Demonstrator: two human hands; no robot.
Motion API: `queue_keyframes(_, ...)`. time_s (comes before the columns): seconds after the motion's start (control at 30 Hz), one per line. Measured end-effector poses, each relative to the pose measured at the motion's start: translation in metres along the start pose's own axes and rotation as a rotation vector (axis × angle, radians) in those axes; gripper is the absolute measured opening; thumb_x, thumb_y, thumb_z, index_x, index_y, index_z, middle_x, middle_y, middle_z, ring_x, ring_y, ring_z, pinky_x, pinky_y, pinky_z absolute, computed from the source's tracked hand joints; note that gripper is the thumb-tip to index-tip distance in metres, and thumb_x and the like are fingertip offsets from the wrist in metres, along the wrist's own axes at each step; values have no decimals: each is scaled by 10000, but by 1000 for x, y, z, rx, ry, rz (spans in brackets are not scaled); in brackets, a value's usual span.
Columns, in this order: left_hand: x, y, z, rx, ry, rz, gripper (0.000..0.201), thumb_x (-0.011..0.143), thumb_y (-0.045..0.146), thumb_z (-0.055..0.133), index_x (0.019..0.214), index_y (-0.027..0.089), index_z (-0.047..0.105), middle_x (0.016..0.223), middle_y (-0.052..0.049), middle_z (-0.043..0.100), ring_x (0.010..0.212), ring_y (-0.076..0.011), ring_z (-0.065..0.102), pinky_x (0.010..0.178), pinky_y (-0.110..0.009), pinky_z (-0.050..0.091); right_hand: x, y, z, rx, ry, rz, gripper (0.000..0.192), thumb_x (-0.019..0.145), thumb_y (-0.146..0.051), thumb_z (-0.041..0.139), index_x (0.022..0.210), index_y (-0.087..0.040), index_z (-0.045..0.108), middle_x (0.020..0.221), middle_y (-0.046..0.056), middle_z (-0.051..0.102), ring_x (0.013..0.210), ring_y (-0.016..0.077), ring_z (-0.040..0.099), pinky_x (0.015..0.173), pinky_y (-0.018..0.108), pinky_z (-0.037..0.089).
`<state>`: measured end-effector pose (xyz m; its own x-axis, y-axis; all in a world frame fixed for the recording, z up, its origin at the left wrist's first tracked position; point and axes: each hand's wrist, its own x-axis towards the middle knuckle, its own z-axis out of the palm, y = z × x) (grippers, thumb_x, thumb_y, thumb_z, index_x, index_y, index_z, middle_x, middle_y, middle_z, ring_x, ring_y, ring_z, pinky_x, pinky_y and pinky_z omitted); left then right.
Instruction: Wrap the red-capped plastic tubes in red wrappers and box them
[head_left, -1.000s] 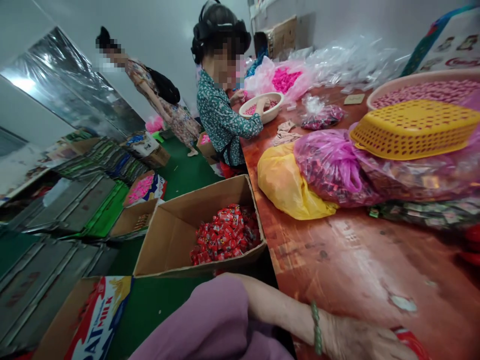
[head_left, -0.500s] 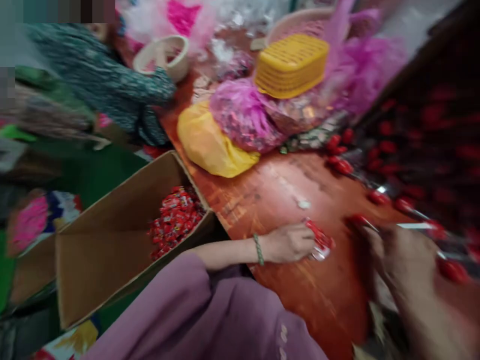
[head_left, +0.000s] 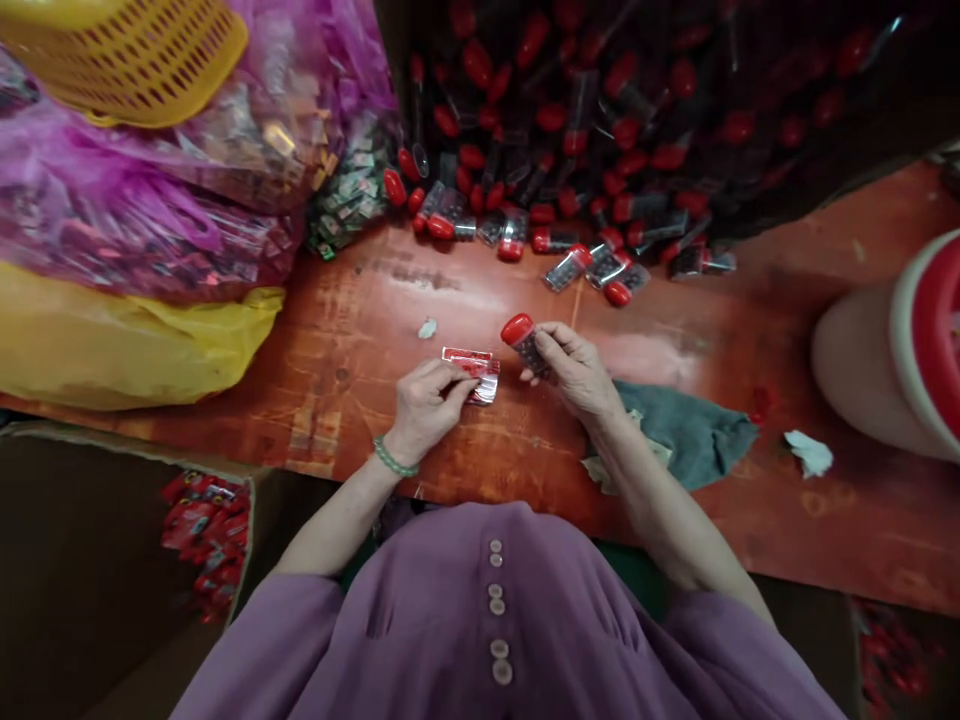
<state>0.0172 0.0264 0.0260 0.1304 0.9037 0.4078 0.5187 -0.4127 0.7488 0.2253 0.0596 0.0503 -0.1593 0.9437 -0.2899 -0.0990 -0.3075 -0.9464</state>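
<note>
Left hand point(head_left: 424, 400) pinching red packet point(head_left: 471, 362) on desk point(head_left: 375, 320), right hand point(head_left: 574, 365) gripping red-capped tube point(head_left: 525, 340) beside it, tube contents unclear, far pile point(head_left: 585, 130) dim.

Cloth point(head_left: 694, 435) right of packet point(head_left: 471, 361)

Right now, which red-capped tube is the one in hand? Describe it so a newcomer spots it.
Start from the heap of red-capped tubes at the far side of the red table. Come toward the person: the tube is pinched in the right hand, beside the red packet under the left hand. It alone is held, apart from the heap.
</note>
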Motion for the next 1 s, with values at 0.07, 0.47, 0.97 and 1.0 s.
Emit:
queue_keyframes(0.07, 4, 3, -3, -50, 22, -33, 90, 834, 202, 701, 749, 172, 710, 714, -6, 722, 645, -115, 654, 623, -239, 531, -7, 0, -1, 14, 4, 4, 455, 748, -614, 722, 940, -216, 612, 741, -45, 645, 529, 70, 613, 486, 180, 490)
queue_keyframes(0.47, -1, 27, -26, -33, -65, 146, 50, 855, 214, 698, 819, 187, 718, 770, -7, 727, 692, -107, 653, 677, -245, 557, -64, -18, 2, -380, 5, -232, 305, 899, -490, 620, 1038, -231, 703, 935, 19, 714, 806, 149, 650, 768, 311, 548)
queue_keyframes(0.97, -16, 21, -25, -16, -197, 218, 78, 900, 214, 634, 891, 179, 703, 814, -27, 714, 748, -119, 654, 681, -251, 555, -82, -22, 9, -1329, -210, -467, 343, 1009, -400, 448, 1188, -179, 639, 959, 89, 642, 839, 191, 604, 758, 309, 502)
queue_keyframes(1.0, -17, 20, -24, -18, -198, 227, 76, 898, 206, 635, 893, 173, 703, 813, -31, 714, 747, -120, 652, 678, -249, 555, -83, -24, 11, -1368, -227, -455, 341, 1010, -398, 446, 1190, -183, 639, 955, 86, 635, 839, 192, 596, 759, 309, 494)
